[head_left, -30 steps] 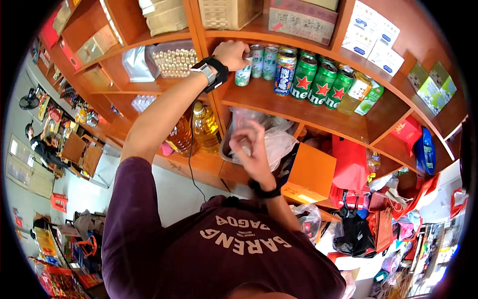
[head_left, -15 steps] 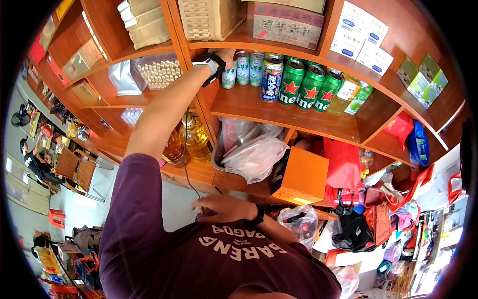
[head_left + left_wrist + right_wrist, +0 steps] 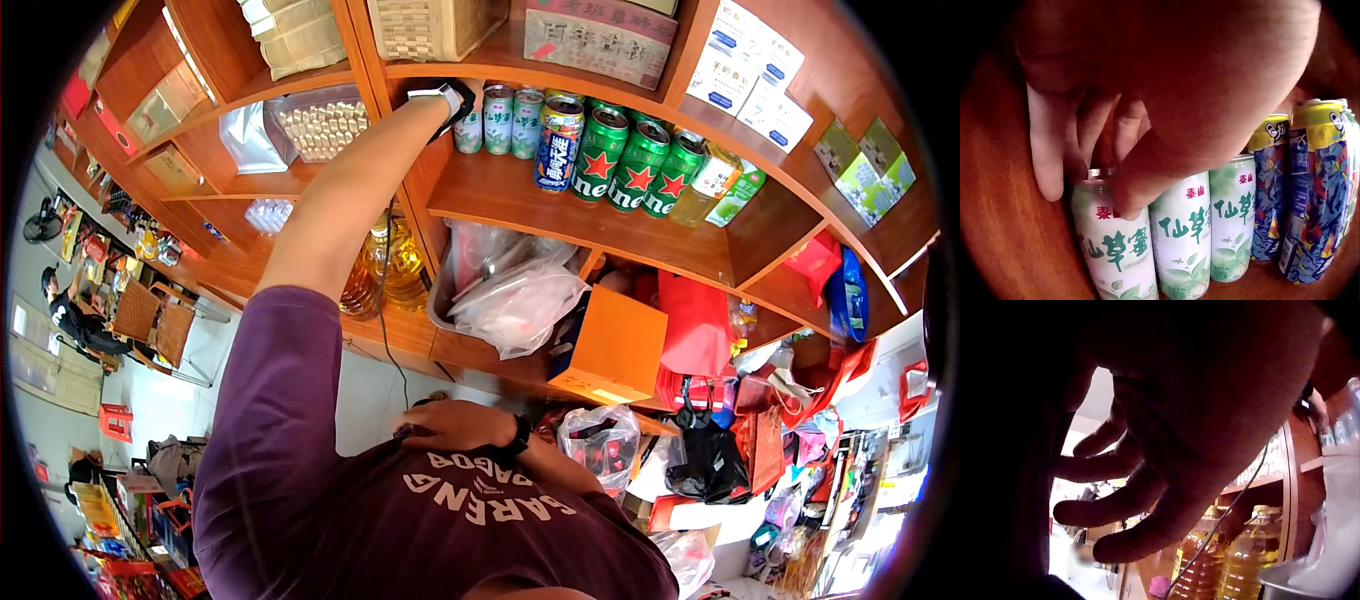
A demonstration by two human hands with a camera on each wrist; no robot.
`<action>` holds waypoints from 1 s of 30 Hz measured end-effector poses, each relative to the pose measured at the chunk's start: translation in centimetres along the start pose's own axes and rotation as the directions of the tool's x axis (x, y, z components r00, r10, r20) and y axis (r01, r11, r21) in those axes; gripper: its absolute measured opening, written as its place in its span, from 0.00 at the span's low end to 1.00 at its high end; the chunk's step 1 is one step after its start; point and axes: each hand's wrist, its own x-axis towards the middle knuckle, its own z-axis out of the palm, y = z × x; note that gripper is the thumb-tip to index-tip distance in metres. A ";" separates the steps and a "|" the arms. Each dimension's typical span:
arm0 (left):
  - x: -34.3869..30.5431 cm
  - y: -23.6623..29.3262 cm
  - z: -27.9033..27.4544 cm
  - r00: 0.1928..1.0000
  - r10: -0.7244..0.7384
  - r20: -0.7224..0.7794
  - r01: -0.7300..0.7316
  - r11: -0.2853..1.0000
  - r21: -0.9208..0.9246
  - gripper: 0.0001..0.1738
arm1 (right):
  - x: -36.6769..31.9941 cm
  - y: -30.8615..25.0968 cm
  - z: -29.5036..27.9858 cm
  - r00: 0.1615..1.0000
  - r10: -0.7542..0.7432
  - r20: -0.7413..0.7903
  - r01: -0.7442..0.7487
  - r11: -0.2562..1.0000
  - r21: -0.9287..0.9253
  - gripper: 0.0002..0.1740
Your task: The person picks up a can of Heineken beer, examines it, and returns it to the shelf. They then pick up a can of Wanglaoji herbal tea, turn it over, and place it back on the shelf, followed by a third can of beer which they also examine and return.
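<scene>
In the left wrist view my left hand [image 3: 1166,94] reaches down over a white-and-green drink can [image 3: 1116,247]. The thumb lies against its front and the other fingers come round behind its rim, gripping it near the top. This can stands at the left end of a row, beside a second matching can [image 3: 1182,250] and a third [image 3: 1232,228]. The head view shows that hand largely hidden behind the wrist straps. My right hand [image 3: 462,424] rests low at the front of the shirt, fingers loosely extended and holding nothing.
Right of the matching cans stand a blue can [image 3: 558,145], several green beer cans [image 3: 603,155] and a bottle [image 3: 705,185]. The shelf above hangs close over the hand. Below are a grey bin of plastic bags [image 3: 515,300], an orange box [image 3: 610,345] and oil bottles [image 3: 400,265].
My left hand has pushed the leftmost can back and left, level with its neighbours. My right hand has dropped from before the lower shelf to the shirt front.
</scene>
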 end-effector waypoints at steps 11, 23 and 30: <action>0.0 0.3 1.0 0.996 0.007 -0.084 -0.009 1.000 -0.020 0.15 | -0.8 0.7 0.2 0.999 0.002 -0.034 0.002 0.995 0.098 0.19; -10.3 5.3 -3.2 0.867 0.255 -0.429 -0.323 0.942 -0.093 0.20 | -9.7 -9.5 -11.5 0.662 -0.361 -0.657 0.489 0.872 0.013 0.04; -27.0 9.2 -0.8 0.993 0.077 -0.091 -0.118 0.741 -0.661 0.16 | -8.0 -17.0 -14.1 0.132 -0.682 -0.719 0.726 0.561 -0.399 0.13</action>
